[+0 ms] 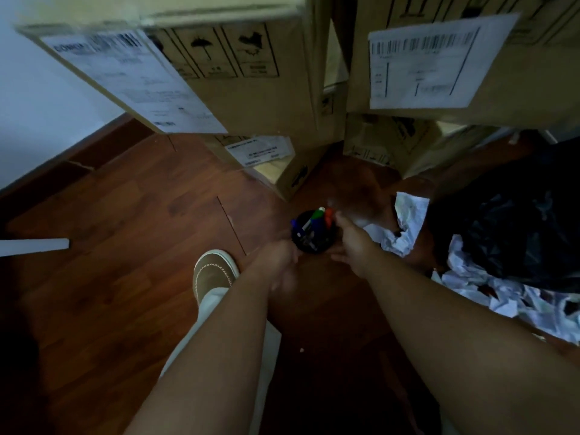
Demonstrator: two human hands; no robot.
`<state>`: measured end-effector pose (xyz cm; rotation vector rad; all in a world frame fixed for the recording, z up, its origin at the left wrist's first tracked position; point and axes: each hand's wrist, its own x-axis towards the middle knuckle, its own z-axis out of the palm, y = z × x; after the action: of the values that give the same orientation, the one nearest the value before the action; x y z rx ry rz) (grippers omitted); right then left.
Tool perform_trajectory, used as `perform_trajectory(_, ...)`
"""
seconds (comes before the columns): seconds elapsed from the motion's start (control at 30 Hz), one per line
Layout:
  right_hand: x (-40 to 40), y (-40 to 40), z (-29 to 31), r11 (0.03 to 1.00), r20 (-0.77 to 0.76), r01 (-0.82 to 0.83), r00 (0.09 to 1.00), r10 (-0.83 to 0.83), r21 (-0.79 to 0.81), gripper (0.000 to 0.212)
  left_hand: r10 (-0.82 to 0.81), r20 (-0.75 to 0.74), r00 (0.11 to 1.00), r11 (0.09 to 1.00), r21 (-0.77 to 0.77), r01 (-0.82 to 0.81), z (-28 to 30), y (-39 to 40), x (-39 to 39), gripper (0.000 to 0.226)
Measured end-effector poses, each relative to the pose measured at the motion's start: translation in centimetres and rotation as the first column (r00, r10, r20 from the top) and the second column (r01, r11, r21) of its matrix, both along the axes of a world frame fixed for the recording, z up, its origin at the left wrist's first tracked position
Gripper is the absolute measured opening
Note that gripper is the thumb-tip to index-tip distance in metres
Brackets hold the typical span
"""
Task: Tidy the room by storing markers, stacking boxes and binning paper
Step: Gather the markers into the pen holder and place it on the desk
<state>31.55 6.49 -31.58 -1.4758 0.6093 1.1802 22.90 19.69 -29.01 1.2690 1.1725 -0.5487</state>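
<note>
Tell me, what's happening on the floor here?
A person bends over a round black pen holder full of coloured markers on the wooden floor. The left hand touches its side; the right hand reaches its rim by an orange marker. Crumpled white paper lies beside a black bin bag.

Left box label (131, 80): white sheet with a barcode and print — too blurred to read.
Left box side (248, 89): printed handling signs, an umbrella (201, 47) among them; captions unreadable.
Right box label (430, 61): barcode strip above ruled fields — no words legible.
Lower box label (259, 150): small white slip, text illegible.
</note>
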Motion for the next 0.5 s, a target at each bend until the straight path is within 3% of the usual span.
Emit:
perform_trajectory(0.1, -0.4, -0.9, 3.0, 1.000, 0.017, 0.000, 1.000, 0.000, 0.007, 0.055, 0.012, 0.114, 0.993, 1.000, 0.018, -0.015, 2.5, -0.4, -1.1, 0.028)
perform_trajectory(0.2, -1.0, -2.4, 7.3, 0.999, 0.032, 0.024, 0.999, -0.025, 0.044, 0.046, 0.057, 0.251, 0.966, 0.997, 0.039, -0.069, 5.6, -1.2, -2.4, 0.046)
perform_trajectory(0.37, -3.2, -6.0, 15.7, 0.985, 0.075, 0.128, 0.988, -0.137, 0.115, 0.029, -0.007, 0.453, 0.892, 0.977, 0.193, -0.090, 12.4, -4.9, -4.9, 0.038)
perform_trajectory(0.5, -5.5, -10.4, 22.0, 0.980, 0.209, 0.094, 0.969, -0.130, 0.176, 0.049, -0.034, 0.587, 0.809, 0.972, 0.206, -0.109, 18.0, -9.1, -7.2, 0.045)
